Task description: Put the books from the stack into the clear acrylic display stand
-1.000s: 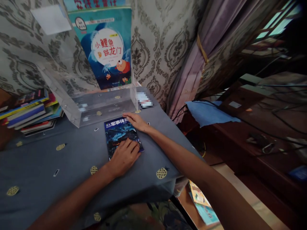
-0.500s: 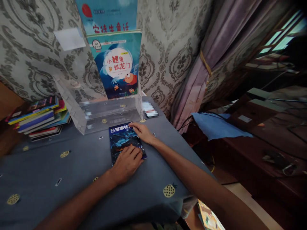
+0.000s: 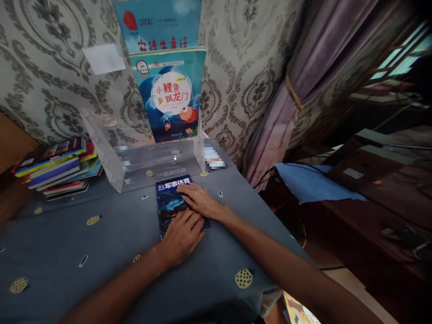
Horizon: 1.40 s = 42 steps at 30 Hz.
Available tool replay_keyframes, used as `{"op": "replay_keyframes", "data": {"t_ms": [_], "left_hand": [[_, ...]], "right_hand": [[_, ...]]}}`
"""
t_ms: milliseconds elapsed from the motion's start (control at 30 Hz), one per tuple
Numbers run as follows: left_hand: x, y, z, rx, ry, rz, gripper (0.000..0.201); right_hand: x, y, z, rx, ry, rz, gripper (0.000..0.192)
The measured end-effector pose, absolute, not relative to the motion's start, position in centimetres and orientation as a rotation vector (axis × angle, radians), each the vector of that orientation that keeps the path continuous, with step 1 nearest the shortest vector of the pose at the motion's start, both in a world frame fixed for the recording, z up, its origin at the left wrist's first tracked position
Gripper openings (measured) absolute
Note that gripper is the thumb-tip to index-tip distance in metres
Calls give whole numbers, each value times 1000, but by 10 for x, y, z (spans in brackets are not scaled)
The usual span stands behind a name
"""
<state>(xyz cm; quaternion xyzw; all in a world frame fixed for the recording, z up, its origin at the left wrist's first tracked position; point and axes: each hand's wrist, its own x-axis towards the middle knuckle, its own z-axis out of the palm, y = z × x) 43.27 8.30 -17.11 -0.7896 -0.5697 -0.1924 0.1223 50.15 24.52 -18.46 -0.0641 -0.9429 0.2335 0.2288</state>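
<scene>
A dark blue magazine [image 3: 168,202] with white title characters lies flat on the cloth-covered table [image 3: 114,252]. Across its lower part rests my left hand [image 3: 181,236], palm down with fingers stretched out. My right hand [image 3: 199,201] lies flat on the upper right of the cover, fingers extended just under the title. Both hands hide much of the cover's lower and right side. Behind the magazine stands a clear acrylic book rack [image 3: 158,164]. Upright at its back is a blue picture book [image 3: 173,96] with an orange fish, and a second blue book [image 3: 162,27] rises behind it.
A pile of books [image 3: 64,168] sits at the table's left rear. Beside the rack's right end lies a blurred-out item [image 3: 214,157]. A purple curtain [image 3: 276,112] hangs to the right, near a blue cloth [image 3: 313,184] and cables on dark furniture.
My right hand has slid from the magazine's top right edge down and inward onto the cover. My left hand stays on the lower part. The view has shifted slightly.
</scene>
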Motion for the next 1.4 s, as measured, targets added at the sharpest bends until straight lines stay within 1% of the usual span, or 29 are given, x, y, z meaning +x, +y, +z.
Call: {"op": "replay_keyframes", "data": {"t_ms": [200, 300, 367, 433, 533, 633, 700, 767, 833, 1000, 1067, 1233, 1400], "left_hand": [[437, 82, -171, -2316, -1708, -607, 22], [427, 84, -164, -2426, -1770, -757, 22], [406, 89, -159, -2478, -1826, -925, 22], [376, 96, -157, -2334, -1928, -1026, 24], [326, 103, -163, -2054, -2123, -938, 24], [294, 105, -174, -2050, -2182, -914, 24], [288, 105, -180, -2067, -2163, -943, 25], [287, 104, -183, -2079, -2131, -967, 26], [289, 105, -183, -2091, -2103, -992, 26], [289, 104, -182, -2104, -2108, -1012, 28], [289, 104, -182, -2099, -2116, -1010, 29], [291, 104, -182, -2080, -2120, -1002, 28], [294, 102, -181, -2081, -2113, -977, 28]], "right_hand": [[504, 261, -183, -488, -2642, 540, 38], [504, 266, -185, -508, -2656, 540, 40], [504, 267, -186, -505, -2663, 530, 40], [504, 266, -185, -511, -2680, 512, 41], [506, 262, -177, -534, -2720, 435, 39], [502, 249, -166, -507, -2773, 310, 36], [494, 233, -160, -400, -2824, 277, 34], [486, 212, -158, -227, -2877, 303, 33], [482, 188, -159, -65, -2916, 343, 36], [502, 145, -162, 197, -2989, 412, 63], [514, 137, -160, 247, -3005, 470, 69], [532, 134, -152, 258, -3052, 599, 69], [548, 145, -150, 88, -2997, 744, 66]]}}
